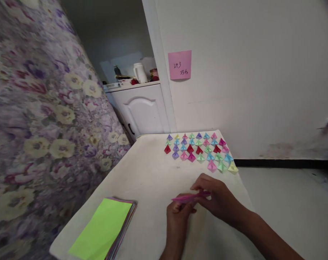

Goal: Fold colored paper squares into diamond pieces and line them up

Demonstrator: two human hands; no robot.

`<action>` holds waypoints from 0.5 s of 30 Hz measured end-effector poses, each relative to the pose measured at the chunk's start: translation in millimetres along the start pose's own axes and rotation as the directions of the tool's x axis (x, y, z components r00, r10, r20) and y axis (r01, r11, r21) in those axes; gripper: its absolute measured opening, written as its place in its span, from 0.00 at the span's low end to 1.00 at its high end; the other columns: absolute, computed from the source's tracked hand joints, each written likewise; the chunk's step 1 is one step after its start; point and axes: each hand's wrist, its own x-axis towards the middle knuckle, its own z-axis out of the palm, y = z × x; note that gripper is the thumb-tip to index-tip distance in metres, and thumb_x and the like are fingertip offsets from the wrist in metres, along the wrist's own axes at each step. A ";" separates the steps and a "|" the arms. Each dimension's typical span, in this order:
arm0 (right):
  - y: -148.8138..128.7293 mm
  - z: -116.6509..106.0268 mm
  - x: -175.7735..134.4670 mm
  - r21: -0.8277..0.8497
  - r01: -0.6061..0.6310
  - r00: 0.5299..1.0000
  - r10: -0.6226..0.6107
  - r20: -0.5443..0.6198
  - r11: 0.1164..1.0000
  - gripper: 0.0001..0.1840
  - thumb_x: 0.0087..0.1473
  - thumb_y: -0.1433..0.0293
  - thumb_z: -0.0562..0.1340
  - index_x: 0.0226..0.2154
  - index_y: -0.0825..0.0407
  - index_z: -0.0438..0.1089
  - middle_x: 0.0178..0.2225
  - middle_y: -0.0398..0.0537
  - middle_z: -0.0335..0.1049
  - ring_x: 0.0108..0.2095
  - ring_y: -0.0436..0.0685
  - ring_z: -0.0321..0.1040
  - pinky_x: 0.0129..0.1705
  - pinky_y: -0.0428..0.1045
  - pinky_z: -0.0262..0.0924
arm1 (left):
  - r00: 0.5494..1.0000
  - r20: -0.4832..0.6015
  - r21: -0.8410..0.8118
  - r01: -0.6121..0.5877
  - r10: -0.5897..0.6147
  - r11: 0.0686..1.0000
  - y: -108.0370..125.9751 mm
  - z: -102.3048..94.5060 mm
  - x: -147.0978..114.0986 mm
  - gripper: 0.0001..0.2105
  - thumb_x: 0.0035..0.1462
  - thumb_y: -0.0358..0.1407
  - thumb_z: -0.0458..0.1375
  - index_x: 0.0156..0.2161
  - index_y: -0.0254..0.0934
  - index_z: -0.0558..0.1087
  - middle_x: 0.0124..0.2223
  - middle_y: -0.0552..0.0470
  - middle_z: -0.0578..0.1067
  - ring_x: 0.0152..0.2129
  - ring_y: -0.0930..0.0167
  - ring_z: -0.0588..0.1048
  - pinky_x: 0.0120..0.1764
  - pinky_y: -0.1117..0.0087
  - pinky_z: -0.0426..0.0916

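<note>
A magenta piece of folded paper (187, 198) is held just above the table, seen nearly edge-on. My left hand (178, 215) pinches its left and lower part from below. My right hand (212, 193) grips its right end between thumb and fingers. How the paper is folded cannot be made out from this angle. Beyond my hands, several small folded paper pieces (199, 150) in pink, red, blue, green, purple and yellow sit in rows at the table's far right. A stack of coloured paper (103, 227) with a bright green sheet on top lies at the left front.
The cream-covered table (150, 169) ends at a wall. A floral curtain (52, 126) hangs along the left side. Behind stands a white cabinet (142, 112) with a white jug (140, 73) on it. A pink note (180, 65) with handwriting sticks to the wall.
</note>
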 end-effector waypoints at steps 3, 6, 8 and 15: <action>7.5 10.9 -0.4 0.006 0.061 0.995 -0.061 -0.080 0.998 0.15 0.45 0.79 0.61 0.37 0.48 0.68 0.37 0.46 0.64 0.39 0.54 0.64 0.39 0.49 0.60 | 0.994 -0.084 -0.074 0.062 -0.068 0.995 -10.1 -7.9 3.9 0.08 0.45 0.35 0.64 0.33 0.34 0.79 0.31 0.49 0.79 0.30 0.67 0.74 0.35 0.70 0.69; 18.5 22.0 -10.1 -0.008 0.080 0.986 -0.081 -0.145 0.997 0.15 0.46 0.78 0.61 0.38 0.48 0.67 0.42 0.48 0.62 0.44 0.57 0.62 0.45 0.51 0.60 | 0.986 -0.123 -0.098 0.098 -0.109 0.990 -17.8 -16.6 5.2 0.10 0.45 0.35 0.64 0.35 0.34 0.78 0.31 0.48 0.79 0.32 0.65 0.75 0.36 0.68 0.69; 24.8 25.8 -17.0 -0.032 0.070 0.979 -0.075 -0.192 0.997 0.16 0.48 0.77 0.61 0.41 0.48 0.66 0.44 0.50 0.60 0.47 0.58 0.60 0.47 0.53 0.60 | 0.988 -0.116 -0.105 0.086 -0.098 0.991 -18.5 -19.8 5.7 0.10 0.46 0.36 0.63 0.36 0.34 0.78 0.34 0.47 0.79 0.35 0.64 0.75 0.37 0.68 0.69; 26.3 22.0 -23.0 -0.042 0.059 0.971 -0.067 -0.228 0.997 0.14 0.50 0.77 0.59 0.40 0.47 0.66 0.45 0.50 0.58 0.48 0.58 0.59 0.47 0.54 0.60 | 0.991 -0.132 -0.058 0.026 -0.034 0.998 -9.2 -18.7 5.0 0.11 0.45 0.33 0.64 0.37 0.37 0.78 0.37 0.49 0.79 0.37 0.66 0.75 0.41 0.69 0.68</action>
